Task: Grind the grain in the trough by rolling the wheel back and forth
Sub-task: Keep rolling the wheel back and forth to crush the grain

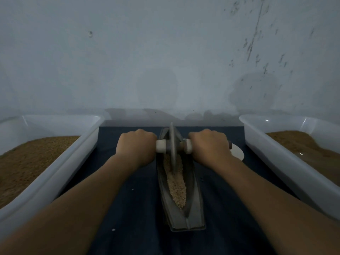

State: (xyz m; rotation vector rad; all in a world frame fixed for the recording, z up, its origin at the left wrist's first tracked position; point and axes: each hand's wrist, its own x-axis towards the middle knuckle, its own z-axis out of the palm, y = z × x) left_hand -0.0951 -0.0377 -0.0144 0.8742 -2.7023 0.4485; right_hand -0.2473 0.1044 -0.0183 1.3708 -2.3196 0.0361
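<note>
Left hand (137, 144) and right hand (209, 144) are each curled tight round an end of the axle (161, 145). Between them the wheel (172, 142) stands upright in the trough (193, 205), at its far end; grain (177, 188) lies nearer. A tub (60, 173) sits outside each hand.

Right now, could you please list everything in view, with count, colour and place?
Boat-shaped metal trough: one, grey, centre.
Thin metal wheel: one, grey, upright in trough's far half.
Cylindrical axle handle: one, pale, through the wheel.
Pale grain: one strip, beige, along the trough.
Left plastic tub: one, translucent white, holding brown grain.
Right plastic tub: one, translucent white, holding brown grain.
Round flat disc: one, white, right of handle, partly hidden.
Flat cloth: one, dark blue, under trough.
Left hand: grips handle's left end.
Right hand: grips handle's right end.
</note>
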